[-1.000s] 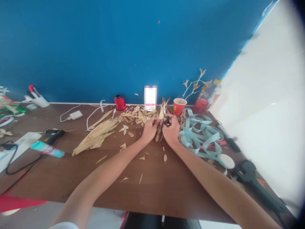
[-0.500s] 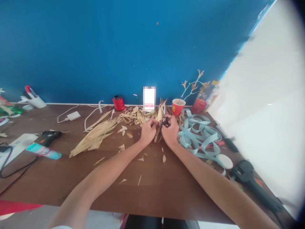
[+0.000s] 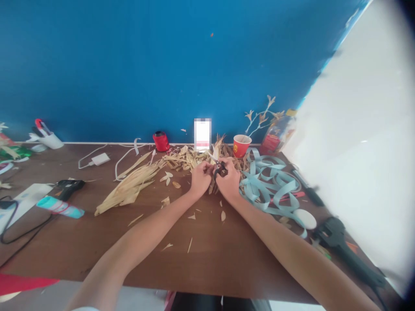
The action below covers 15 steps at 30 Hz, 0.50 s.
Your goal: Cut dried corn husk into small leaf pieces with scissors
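While the right hand [image 3: 229, 179] grips scissors [image 3: 217, 164] mid-frame, the left hand [image 3: 200, 179] is pinched together, contents unclear: likely trimming; next cut wants steadiness.

left sleeve [image 3: 85, 309]: white edge; forearms [image 3: 152, 226]: bare; left hand [image 3: 200, 178]: bare; right hand [image 3: 228, 178]: bare

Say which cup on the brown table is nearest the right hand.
The red paper cup with yellow print, just beyond the right hand holding black-handled scissors; the white cup with pen-like items sits far left.
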Tool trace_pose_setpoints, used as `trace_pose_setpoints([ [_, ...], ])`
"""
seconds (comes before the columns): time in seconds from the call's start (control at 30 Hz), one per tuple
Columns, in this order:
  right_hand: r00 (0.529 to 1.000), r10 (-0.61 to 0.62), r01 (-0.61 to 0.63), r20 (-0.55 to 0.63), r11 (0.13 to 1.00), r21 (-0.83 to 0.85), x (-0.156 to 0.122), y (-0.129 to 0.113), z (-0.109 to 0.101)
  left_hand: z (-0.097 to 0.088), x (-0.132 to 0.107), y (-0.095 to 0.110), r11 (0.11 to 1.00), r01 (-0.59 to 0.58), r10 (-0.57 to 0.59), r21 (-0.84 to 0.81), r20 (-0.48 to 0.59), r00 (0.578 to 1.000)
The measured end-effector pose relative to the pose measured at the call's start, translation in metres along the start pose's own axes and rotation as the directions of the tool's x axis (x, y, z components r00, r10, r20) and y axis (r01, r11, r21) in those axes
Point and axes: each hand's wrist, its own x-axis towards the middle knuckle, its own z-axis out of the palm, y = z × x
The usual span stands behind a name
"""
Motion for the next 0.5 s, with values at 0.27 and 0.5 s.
trace_pose_setpoints([
  [0.27,1.000,-0.016,0.017,0.018,0.999,-0.033,-0.0002,0.0012,0.0006,0.0007,-0.0003,-0.0026,0.999,-0.016,0.015,-0.030,-0.020,1.000],
  [0.5,1.000,0.006,-0.006,-0.002,1.000,-0.012,0.0005,-0.0011,-0.0009,0.0020,0.0023,-0.0065,0.996,0.009,-0.007,-0.093,0.019,1.000],
])
